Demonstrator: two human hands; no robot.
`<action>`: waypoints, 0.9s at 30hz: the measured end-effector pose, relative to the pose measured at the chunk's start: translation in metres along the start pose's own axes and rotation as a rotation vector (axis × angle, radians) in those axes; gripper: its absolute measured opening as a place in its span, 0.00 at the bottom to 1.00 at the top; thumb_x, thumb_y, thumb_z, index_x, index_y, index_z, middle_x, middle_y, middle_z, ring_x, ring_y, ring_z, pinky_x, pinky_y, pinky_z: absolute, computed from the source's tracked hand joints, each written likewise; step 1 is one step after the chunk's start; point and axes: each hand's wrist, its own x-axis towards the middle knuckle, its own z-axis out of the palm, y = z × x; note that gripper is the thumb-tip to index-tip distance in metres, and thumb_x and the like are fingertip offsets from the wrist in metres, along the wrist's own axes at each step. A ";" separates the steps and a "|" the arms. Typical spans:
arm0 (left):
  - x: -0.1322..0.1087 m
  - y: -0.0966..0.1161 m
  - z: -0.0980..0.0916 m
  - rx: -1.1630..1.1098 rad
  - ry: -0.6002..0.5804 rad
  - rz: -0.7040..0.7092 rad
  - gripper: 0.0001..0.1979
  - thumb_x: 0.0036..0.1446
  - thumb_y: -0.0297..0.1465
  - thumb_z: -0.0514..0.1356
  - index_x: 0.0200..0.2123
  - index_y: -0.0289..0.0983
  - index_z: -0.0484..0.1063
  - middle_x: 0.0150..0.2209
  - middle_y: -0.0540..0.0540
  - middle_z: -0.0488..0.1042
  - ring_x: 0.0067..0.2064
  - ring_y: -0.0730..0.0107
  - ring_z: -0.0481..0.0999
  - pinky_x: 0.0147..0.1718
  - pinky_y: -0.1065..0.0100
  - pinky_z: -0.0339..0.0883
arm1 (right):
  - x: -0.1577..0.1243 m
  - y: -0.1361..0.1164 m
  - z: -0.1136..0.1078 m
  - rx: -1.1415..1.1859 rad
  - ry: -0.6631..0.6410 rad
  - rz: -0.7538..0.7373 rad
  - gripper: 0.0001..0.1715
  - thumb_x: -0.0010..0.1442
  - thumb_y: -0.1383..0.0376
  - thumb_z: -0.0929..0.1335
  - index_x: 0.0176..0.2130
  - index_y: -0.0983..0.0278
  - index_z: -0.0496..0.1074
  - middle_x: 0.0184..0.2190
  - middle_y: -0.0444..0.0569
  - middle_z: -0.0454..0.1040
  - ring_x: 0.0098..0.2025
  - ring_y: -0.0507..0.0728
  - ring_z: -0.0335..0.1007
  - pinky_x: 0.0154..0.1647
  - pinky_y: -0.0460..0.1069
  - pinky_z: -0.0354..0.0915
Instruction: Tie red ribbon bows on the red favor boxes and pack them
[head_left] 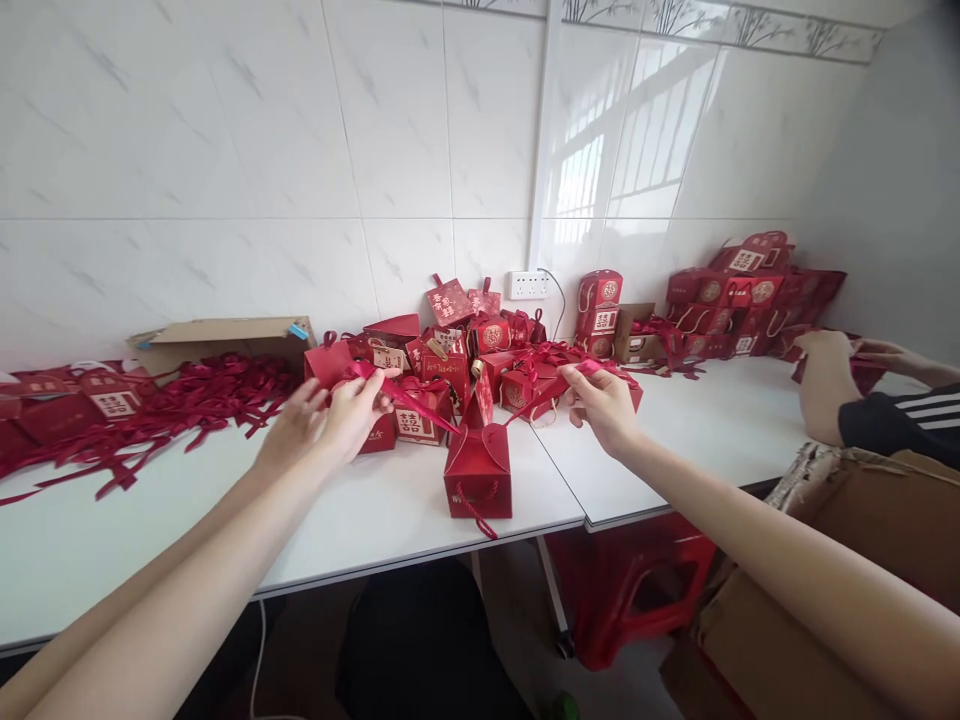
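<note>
A small red gift box (pixel 478 484) with twisted cord handles stands upright near the table's front edge. My left hand (pixel 354 408) is closed in a pinch on a red ribbon (pixel 420 403), which slants down to the top of the box. On the other side, my right hand (pixel 602 405) pinches the ribbon's other end, so it spreads in a V above the box. Both hands are raised above the table, apart from the box itself. Just behind my left hand is another hand (pixel 295 425) with its forearm alongside mine; whose it is, I cannot tell.
Several red gift boxes (pixel 422 418) crowd the white table (pixel 330 535) behind. Loose red ribbons (pixel 217 405) lie at left by an open carton (pixel 225 330). At right are stacked boxes (pixel 720 290), a co-worker's hands (pixel 825 345), a cardboard carton (pixel 810 600) and a red stool (pixel 637 590).
</note>
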 end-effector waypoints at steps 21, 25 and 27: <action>0.029 0.051 0.088 -0.367 -0.295 -0.106 0.09 0.52 0.33 0.63 0.28 0.33 0.69 0.19 0.55 0.61 0.19 0.81 0.61 0.19 0.75 0.62 | 0.028 -0.031 0.061 -0.070 -0.453 -0.212 0.26 0.47 0.44 0.69 0.30 0.65 0.75 0.27 0.45 0.73 0.30 0.52 0.68 0.36 0.48 0.64; 0.030 0.047 0.102 -0.360 -0.320 -0.104 0.14 0.47 0.36 0.66 0.27 0.33 0.68 0.20 0.55 0.61 0.19 0.82 0.60 0.16 0.77 0.57 | 0.027 -0.032 0.075 0.093 -0.433 -0.111 0.23 0.38 0.50 0.75 0.26 0.65 0.72 0.22 0.43 0.73 0.27 0.52 0.69 0.34 0.49 0.66; 0.029 0.047 0.106 -0.362 -0.337 -0.099 0.15 0.46 0.38 0.67 0.25 0.33 0.67 0.21 0.55 0.61 0.18 0.82 0.60 0.15 0.77 0.55 | 0.026 -0.034 0.078 0.159 -0.419 -0.041 0.23 0.35 0.52 0.77 0.24 0.65 0.70 0.21 0.42 0.72 0.25 0.51 0.69 0.32 0.48 0.67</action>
